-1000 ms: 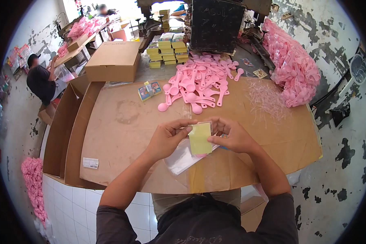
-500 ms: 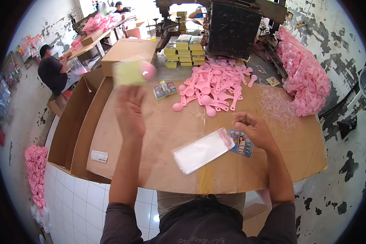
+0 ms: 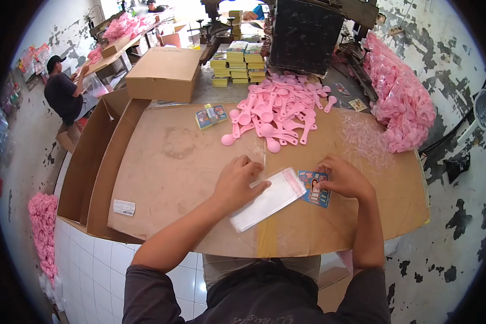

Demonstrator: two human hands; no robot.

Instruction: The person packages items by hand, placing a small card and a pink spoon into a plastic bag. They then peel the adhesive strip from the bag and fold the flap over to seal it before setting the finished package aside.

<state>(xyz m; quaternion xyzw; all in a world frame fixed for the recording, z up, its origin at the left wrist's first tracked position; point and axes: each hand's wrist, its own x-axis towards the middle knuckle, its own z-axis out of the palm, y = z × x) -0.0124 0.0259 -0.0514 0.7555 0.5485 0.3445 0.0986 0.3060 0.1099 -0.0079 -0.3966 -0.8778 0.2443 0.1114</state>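
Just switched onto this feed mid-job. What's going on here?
The wearer's right hand is at a blue printed card on the cardboard sheet, thumb over its face. The left hand is loosely open by clear plastic sleeves; contact is hard to tell. Farther back lie heaped pink scoops and a small bundle of cards.

Left hand (image 3: pixel 237 184) beside plastic sleeves (image 3: pixel 270 204), right hand (image 3: pixel 346 178) at blue card (image 3: pixel 319 200)
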